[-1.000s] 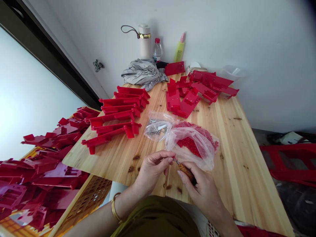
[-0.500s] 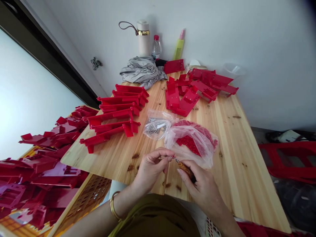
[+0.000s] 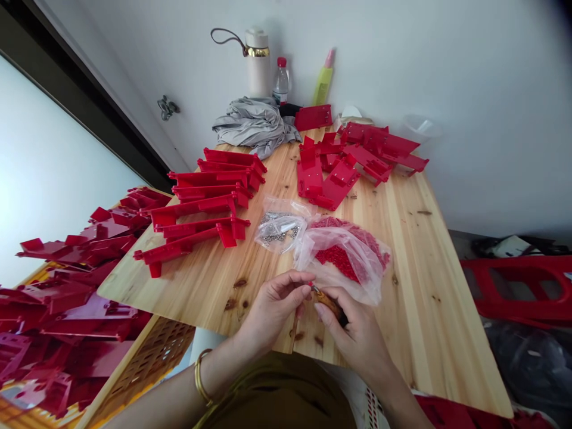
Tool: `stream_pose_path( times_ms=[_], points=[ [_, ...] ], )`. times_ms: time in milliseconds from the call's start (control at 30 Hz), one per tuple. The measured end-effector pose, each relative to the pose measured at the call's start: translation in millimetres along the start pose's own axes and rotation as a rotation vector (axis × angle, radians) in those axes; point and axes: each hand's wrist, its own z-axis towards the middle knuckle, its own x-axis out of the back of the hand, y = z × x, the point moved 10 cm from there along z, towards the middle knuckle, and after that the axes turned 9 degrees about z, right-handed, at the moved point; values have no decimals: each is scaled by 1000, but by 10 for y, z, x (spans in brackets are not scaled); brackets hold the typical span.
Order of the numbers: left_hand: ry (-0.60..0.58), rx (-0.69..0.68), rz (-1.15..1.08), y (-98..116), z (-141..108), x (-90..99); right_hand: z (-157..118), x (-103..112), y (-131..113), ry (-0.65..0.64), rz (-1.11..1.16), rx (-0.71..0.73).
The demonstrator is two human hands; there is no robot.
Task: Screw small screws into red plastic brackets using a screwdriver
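Observation:
My left hand (image 3: 279,304) is closed in a pinch, with thumb and forefinger on a tiny red plastic piece (image 3: 311,286). My right hand (image 3: 351,325) wraps round the amber-brown handle of what looks like a short screwdriver (image 3: 328,302). Its metal end meets the red piece at my left fingertips; the exact contact is too small to make out. Just beyond my hands lies an open clear bag (image 3: 375,289) of small red pieces (image 3: 337,259). Beside it on the left is a smaller bag of shiny metal bits (image 3: 279,229).
Red plastic brackets (image 3: 201,208) stand in a row at the left of the wooden table (image 3: 420,310); more red parts (image 3: 333,182) lie piled at the back. A crate (image 3: 156,357) at the left holds further red parts. Grey cloth (image 3: 254,125), a flask (image 3: 258,65) and a bottle (image 3: 280,83) stand behind.
The metal end of the screwdriver has come closer to my left fingertips, so less of it shows. The whole view has shifted slightly; the bags and brackets lie as before.

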Motion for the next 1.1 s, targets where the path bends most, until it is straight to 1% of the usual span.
stream_pose_path(
  times_ms=[133, 200, 233, 267, 333, 400, 433, 500, 567, 633, 700, 800, 900, 933, 1000, 1067, 1100],
  points=[
    [-25, -28, 22, 21, -24, -69, 6, -24, 24, -11, 26, -27],
    [-30, -48, 86, 38, -43, -63, 4, -31, 30, -16, 32, -39],
    [-32, -71, 154, 63, -51, -40, -1, -26, 36, -12, 36, -48],
    [-31, -110, 254, 109, -58, 1, -8, -16, 47, -3, 43, -63],
    [-2, -232, 535, 264, -71, 141, -28, 12, 87, 21, 75, -105],
    [77, -358, 833, 447, -85, 343, -49, 28, 131, 34, 115, -140],
    [112, -397, 954, 517, -86, 441, -58, 31, 150, 37, 129, -150],
    [147, -419, 1117, 583, -72, 599, -69, 33, 183, 42, 137, -159],
    [120, -417, 1208, 563, -55, 637, -72, 25, 207, 42, 132, -159],
    [60, -432, 1283, 491, -55, 546, -72, 6, 220, 32, 126, -159],
    [4, -456, 1389, 394, -71, 388, -70, -9, 217, 22, 123, -153],
    [-40, -497, 1589, 298, -112, 160, -71, -17, 208, 13, 129, -149],
    [-158, -508, 1796, 231, -151, -25, -80, -13, 220, 13, 135, -165],
    [-205, -502, 1859, 215, -158, -62, -83, -8, 225, 16, 137, -168],
    [-254, -497, 1939, 222, -153, -83, -90, -1, 231, 25, 145, -170],
    [-268, -514, 1929, 253, -131, -62, -99, -1, 238, 27, 149, -170],
    [-251, -527, 1892, 280, -115, -32, -105, -6, 243, 24, 148, -170]
  ],
)
